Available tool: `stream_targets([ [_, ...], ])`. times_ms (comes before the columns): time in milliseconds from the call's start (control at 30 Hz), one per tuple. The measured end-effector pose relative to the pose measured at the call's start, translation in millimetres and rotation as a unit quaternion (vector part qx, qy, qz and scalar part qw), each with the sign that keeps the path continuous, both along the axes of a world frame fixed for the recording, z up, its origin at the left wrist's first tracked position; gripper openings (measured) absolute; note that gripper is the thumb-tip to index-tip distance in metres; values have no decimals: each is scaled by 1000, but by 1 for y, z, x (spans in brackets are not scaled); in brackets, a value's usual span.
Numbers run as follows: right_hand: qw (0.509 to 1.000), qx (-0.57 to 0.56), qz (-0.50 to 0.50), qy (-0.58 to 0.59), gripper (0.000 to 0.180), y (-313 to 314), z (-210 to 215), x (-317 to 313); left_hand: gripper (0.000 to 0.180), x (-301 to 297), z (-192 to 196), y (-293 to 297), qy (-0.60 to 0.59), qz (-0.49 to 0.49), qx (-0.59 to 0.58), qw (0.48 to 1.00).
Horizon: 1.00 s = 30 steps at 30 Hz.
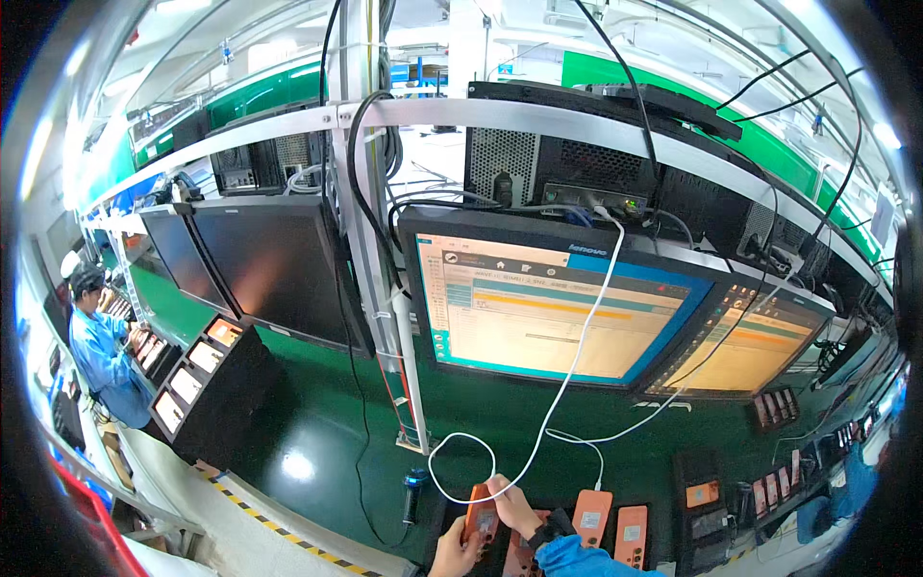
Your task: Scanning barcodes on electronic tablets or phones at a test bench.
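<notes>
Gripping orange handset (483, 520) with left hand (454, 551), its top with right hand (516, 508); could slip if tugged by looped white cable (575, 365).

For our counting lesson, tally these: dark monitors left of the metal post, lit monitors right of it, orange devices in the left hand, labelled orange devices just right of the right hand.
Dark monitors: 2
Lit monitors: 2
Orange device in left hand: 1
Labelled orange devices beside right hand: 2
Total: 7
</notes>
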State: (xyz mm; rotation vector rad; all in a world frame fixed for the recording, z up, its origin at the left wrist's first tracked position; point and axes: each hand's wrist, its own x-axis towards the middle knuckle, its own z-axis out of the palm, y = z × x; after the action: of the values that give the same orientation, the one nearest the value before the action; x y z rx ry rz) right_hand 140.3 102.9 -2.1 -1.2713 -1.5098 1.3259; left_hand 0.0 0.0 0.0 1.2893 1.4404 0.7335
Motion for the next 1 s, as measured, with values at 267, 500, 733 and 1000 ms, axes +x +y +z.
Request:
stream_targets([
  [267,1000,-7,7,-12,34,-4,3,6,31,24,14,-11,-49,102,227,967],
  [500,997,4,4,82,32,-1,-14,5,33,32,15,-11,-15,124,273,954],
  [733,991,-39,40,126,25,0,-24,10,34,37,25,-16,5,137,232,963],
  [1000,989,-43,20,138,38,2,-24,15,36,49,17,-20,46,151,224,962],
])
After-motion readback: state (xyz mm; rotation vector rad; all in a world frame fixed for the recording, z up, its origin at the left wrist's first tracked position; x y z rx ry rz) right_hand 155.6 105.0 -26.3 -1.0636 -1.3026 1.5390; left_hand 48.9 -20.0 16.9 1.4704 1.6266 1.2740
